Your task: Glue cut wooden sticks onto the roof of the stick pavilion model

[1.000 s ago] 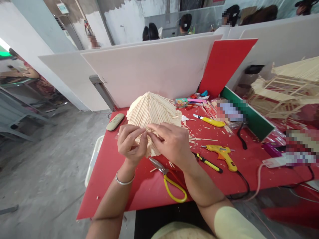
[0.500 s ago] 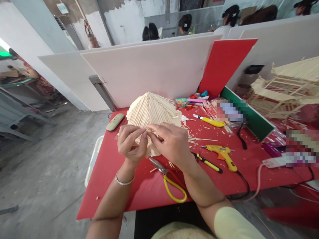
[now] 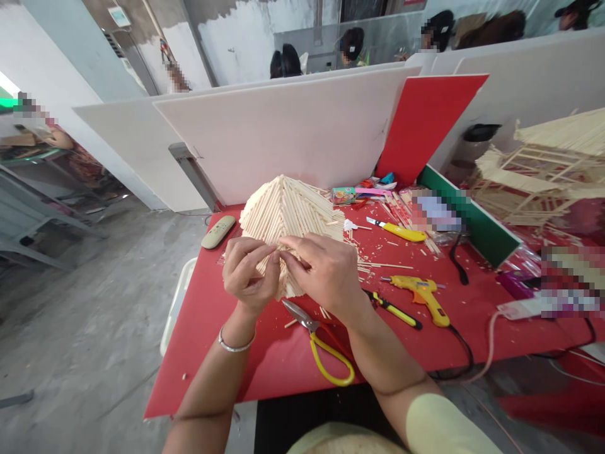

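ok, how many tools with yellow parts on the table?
4: scissors in front of the stick structure; a black-and-yellow tool to their right; a glue gun right of that; a utility knife farther back. Others may be hidden.

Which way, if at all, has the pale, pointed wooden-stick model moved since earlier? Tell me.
No, in no visible direction: the model sits unchanged against the upright white panel.

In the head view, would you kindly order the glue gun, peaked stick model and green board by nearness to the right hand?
1. Peaked stick model, ahead-left of the right hand.
2. Glue gun, right.
3. Green board, farther right.
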`<action>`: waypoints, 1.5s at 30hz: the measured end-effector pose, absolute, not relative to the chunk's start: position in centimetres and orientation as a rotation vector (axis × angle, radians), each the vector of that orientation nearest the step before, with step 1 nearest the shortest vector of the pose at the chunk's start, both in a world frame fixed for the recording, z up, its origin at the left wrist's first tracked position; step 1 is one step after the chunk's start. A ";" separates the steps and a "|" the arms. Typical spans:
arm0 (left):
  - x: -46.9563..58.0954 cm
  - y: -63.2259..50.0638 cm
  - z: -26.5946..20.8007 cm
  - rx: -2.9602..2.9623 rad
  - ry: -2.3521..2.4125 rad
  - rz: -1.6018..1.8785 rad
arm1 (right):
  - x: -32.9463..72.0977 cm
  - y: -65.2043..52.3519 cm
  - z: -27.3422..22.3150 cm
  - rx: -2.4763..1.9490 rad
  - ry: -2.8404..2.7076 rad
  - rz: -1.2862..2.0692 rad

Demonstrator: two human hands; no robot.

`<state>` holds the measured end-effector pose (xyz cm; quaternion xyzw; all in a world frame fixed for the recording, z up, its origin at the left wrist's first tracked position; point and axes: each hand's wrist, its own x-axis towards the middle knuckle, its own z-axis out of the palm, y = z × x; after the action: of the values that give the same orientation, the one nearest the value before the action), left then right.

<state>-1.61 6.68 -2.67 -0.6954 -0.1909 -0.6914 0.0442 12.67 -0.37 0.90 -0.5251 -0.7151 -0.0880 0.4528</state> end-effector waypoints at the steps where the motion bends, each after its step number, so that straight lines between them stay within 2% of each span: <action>1: -1.6 6.7 -2.7 -2.124 -0.586 -2.112 | 12.7 -0.4 0.9 -1.297 -1.766 -0.215; 45: -1.6 6.7 -3.0 -2.134 -0.605 -2.056 | 12.7 -0.4 0.8 -1.298 -1.767 -0.223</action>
<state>-1.58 6.74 -2.98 -0.7044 -0.1997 -0.6786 0.0586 12.66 -0.37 0.80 -0.5253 -0.7153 -0.0902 0.4520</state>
